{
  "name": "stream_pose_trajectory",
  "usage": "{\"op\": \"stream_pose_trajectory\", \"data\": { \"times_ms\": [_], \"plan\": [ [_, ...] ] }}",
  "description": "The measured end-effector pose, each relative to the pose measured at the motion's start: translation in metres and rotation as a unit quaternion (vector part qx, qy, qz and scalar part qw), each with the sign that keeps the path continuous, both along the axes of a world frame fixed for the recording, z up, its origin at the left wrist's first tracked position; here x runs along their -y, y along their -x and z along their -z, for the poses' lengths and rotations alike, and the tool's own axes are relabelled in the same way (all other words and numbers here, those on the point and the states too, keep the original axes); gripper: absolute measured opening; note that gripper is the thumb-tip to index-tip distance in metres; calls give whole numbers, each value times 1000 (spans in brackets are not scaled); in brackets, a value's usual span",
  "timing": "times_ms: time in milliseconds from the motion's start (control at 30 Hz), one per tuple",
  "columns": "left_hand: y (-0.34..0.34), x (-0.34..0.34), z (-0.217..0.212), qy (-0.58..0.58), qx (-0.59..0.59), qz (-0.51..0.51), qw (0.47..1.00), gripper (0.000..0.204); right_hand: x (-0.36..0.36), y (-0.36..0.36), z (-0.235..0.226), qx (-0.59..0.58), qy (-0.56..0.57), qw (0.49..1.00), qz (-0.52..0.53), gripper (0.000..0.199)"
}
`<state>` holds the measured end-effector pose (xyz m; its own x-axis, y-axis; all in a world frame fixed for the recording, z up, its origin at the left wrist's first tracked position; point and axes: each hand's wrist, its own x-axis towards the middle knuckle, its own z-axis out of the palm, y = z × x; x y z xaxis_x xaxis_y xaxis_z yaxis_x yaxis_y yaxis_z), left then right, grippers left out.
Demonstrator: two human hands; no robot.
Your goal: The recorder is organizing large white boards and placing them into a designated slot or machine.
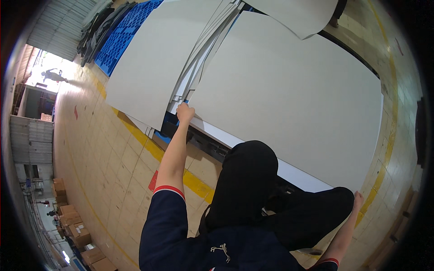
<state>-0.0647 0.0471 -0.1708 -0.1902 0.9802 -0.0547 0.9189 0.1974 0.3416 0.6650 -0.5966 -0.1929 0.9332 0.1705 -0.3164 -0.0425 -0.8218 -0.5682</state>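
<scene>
A large pale grey sheet (294,95) lies on top of a stack in front of me, with white edges (303,177) showing beneath its near side. At the sheet's near left corner, my left hand (185,112) is closed, its fingers curled over the edge. My right hand (358,199) is at the near right corner, beyond my bent knee. That knee covers most of its fingers, so its grip cannot be made out. My legs in black trousers (253,171) press close to the stack's near side.
Another stack of grey sheets (153,58) stands to the left, across a narrow gap. Behind it are a blue plastic pallet (124,34) and dark folded material (97,31). A curled sheet (298,16) overhangs the far end. Yellow lines (194,180) mark the tiled floor; cardboard boxes (77,230) sit lower left.
</scene>
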Motion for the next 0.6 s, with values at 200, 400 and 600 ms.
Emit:
{"op": "stream_pose_trajectory", "data": {
  "times_ms": [200, 400, 600],
  "plan": [
    [21, -19, 6, 41, 16, 45, 998, 25, -3, 5, -1, 42, 78, 991, -98, 30],
    [81, -45, 9, 114, 113, 78, 984, 28, -26, 17, -1, -48, 14, 999, -11, 24],
    [63, -35, -5, 151, 120, 136, 972, 50, -18, 21, -30, -19, 33, 997, -71, 27]
  ]
}}
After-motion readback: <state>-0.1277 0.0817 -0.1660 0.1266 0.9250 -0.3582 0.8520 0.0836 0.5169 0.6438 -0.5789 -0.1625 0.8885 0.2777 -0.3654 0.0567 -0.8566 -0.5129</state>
